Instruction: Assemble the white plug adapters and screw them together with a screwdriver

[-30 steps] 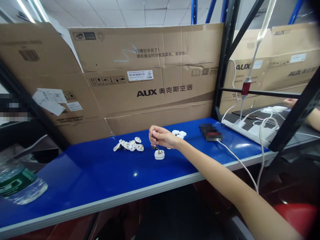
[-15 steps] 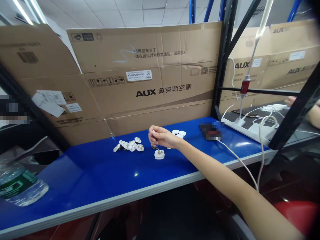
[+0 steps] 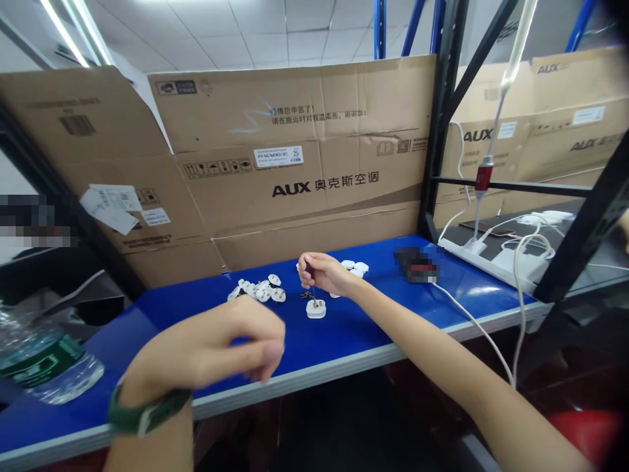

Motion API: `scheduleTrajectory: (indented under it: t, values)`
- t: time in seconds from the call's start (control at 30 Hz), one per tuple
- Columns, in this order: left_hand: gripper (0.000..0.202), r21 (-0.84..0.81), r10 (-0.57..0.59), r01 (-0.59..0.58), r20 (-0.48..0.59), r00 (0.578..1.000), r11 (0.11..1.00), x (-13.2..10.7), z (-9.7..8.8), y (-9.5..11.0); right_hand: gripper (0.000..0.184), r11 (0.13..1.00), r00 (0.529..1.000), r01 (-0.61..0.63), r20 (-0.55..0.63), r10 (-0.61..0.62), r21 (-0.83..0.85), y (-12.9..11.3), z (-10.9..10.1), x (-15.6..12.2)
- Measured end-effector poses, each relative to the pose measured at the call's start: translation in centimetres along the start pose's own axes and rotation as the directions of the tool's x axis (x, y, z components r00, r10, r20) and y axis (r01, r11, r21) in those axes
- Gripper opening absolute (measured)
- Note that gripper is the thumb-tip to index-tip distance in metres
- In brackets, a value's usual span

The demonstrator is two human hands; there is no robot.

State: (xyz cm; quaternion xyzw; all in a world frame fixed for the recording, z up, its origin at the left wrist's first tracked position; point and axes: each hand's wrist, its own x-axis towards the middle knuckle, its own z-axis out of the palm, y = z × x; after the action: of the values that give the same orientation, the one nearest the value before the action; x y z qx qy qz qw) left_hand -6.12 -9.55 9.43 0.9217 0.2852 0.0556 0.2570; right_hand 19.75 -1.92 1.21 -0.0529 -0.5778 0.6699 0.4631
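White plug (image 3: 316, 309) sits on the blue worktop (image 3: 346, 334), just in front of my right hand (image 3: 319, 272), its metal pins pointing up and its long axis running left to right, roughly along the front edge. My right hand is closed around the dark handle of a thin tool (image 3: 308, 267), whose shaft slants down to the plug's upper face, its tip beside the pins. My left hand (image 3: 236, 341), blurred, is raised nearer the camera with fingers bent and thumb stretched out; I cannot tell whether it holds anything. A green wristband (image 3: 147, 412) circles that wrist.

Small brass-coloured pieces (image 3: 306, 295) lie just behind the plug. I see a heap of white plug parts (image 3: 263, 290) to the left and more white pieces (image 3: 361, 267) behind my right wrist. Farther right are a pixelated dark object (image 3: 417, 264) with a white cable (image 3: 469, 313) and a white power strip (image 3: 508, 265). A clear bottle (image 3: 44, 360) with a green label stands at the left.

Printed cardboard (image 3: 324, 151) walls off the back, black metal posts (image 3: 445, 118) frame the worktop, and lit tubes (image 3: 81, 29) hang under a panelled ceiling (image 3: 260, 46).
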Motion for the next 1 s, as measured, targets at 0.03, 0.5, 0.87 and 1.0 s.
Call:
scheduleTrajectory:
  t: [0.03, 0.5, 0.87, 1.0]
  values:
    - [0.029, -0.013, -0.011, 0.012, 0.081, 0.997, 1.0, 1.3, -0.4, 0.1, 0.023, 1.0, 1.0, -0.004, -0.003, 0.004, 0.007, 0.0, 0.1, 0.0]
    - [0.025, 0.015, 0.011, -0.008, -0.177, 0.984, 1.0, 9.3, 2.1, -7.3, 0.033, 0.998, 0.997, -0.031, -0.074, 0.027, -0.057, -0.2, 0.3, -0.1]
    - [0.04, 0.108, 0.071, -0.054, -0.153, 0.986, 0.993, 10.1, 4.7, -6.3, 0.032, 0.998, 0.998, -0.057, -0.043, 0.055, -0.036, -0.5, 0.4, -0.4]
    - [0.045, 0.146, 0.077, -0.056, -0.14, 0.987, 0.988, 10.3, 5.2, -6.2, 0.032, 0.999, 0.998, -0.049, -0.046, 0.048, -0.021, -0.6, 0.4, -0.4]
